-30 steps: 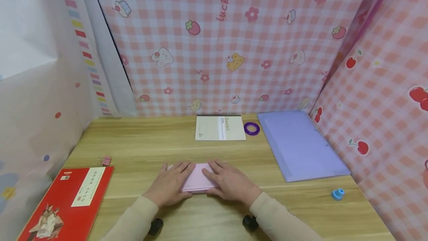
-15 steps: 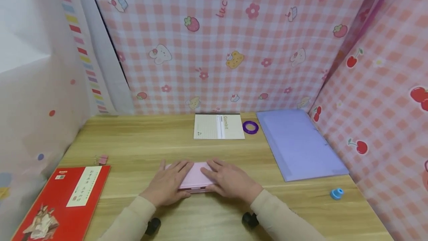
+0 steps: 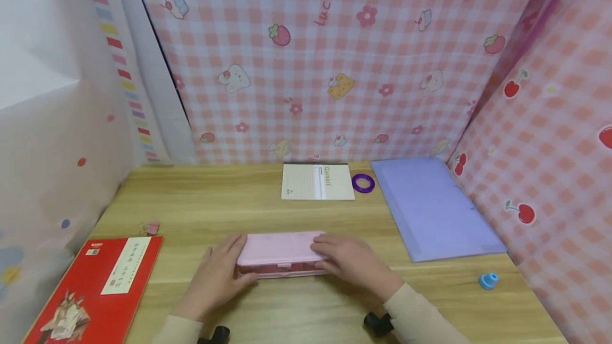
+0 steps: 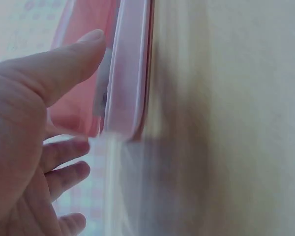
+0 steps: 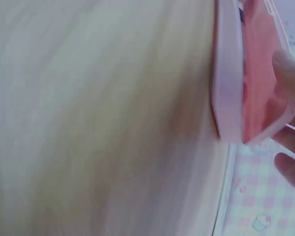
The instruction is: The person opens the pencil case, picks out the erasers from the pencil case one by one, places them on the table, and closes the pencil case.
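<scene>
A pink plastic pencil case (image 3: 279,251) lies lengthwise on the wooden table (image 3: 306,216), its front side facing me. My left hand (image 3: 217,275) holds its left end, thumb on the front edge and fingers over the top. My right hand (image 3: 351,261) holds the right end the same way. The left wrist view shows the case (image 4: 130,73) with the thumb (image 4: 64,64) pressed at the lid's seam. In the blurred right wrist view the case (image 5: 228,73) has a fingertip (image 5: 290,69) on its far side.
A red book (image 3: 95,288) lies front left, with a pink binder clip (image 3: 151,228) beyond it. At the back are a notepad (image 3: 317,181) and a purple tape ring (image 3: 363,183). A purple folder (image 3: 432,208) and a small blue object (image 3: 488,280) lie right. Checked cloth walls (image 3: 334,68) enclose the table.
Both hands slid apart from the middle of the case's top to its two ends. The top and front of the case now show between them.
</scene>
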Demonstrator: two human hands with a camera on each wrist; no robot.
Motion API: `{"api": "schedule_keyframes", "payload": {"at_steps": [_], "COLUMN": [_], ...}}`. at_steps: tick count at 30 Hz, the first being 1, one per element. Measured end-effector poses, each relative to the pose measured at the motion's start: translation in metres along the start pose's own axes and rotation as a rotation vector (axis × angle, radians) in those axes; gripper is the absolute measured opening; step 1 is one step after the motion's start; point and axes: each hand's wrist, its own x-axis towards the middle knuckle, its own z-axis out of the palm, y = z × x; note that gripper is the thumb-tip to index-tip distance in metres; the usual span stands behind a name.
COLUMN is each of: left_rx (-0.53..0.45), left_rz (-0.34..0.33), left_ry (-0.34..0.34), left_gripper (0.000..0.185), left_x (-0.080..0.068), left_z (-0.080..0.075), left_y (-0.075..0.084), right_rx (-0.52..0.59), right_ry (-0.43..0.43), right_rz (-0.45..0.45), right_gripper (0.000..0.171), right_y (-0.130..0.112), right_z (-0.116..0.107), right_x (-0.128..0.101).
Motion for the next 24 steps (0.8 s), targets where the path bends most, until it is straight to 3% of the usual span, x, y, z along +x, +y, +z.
{"api": "schedule_keyframes", "payload": {"at_steps": [7,12,18,24], "left_rx": [-0.074,-0.087,-0.084,-0.115], "left_rz": [-0.068,-0.078,-0.078,-0.097], "left_ry": [0.008,-0.010,-0.021,-0.053], "left_gripper": [0.093,0.097,0.097,0.095], "left_x": [-0.006,-0.004,0.000,0.005], "left_z": [-0.004,0.000,0.003,0.003], "left_y": [-0.004,-0.008,-0.012,-0.015], "right_rx": [0.096,0.176,0.174,0.090], "right_ry": [0.276,0.403,0.450,0.432], "right_rz": [-0.044,0.052,0.174,0.182], "right_gripper": [0.020,0.020,0.022,0.029], "right_y": [0.015,0.021,0.027,0.035], "right_z": [-0.012,-0.006,-0.002,0.000], "right_x": [0.002,0.013,0.025,0.034]}}
